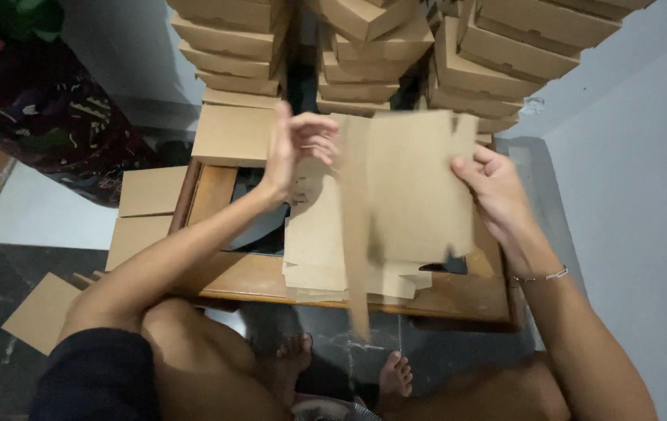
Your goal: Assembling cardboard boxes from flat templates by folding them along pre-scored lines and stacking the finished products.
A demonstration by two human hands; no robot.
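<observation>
Flat cardboard blank pinched in my right hand, unfolded; left hand open beside it. Folded boxes stacked behind, flat blanks waiting on desk.

Stacks of folded cardboard boxes are walling off the far side. Flat cardboard blanks are covering the wooden table; grey wall is crowding right.

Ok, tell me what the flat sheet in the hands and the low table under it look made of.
Flat sheet: apparently matte brown cardboard, with cut flaps and fold creases. Low table: looks like varnished wood, orange-brown with a slight sheen and visible grain.
</observation>
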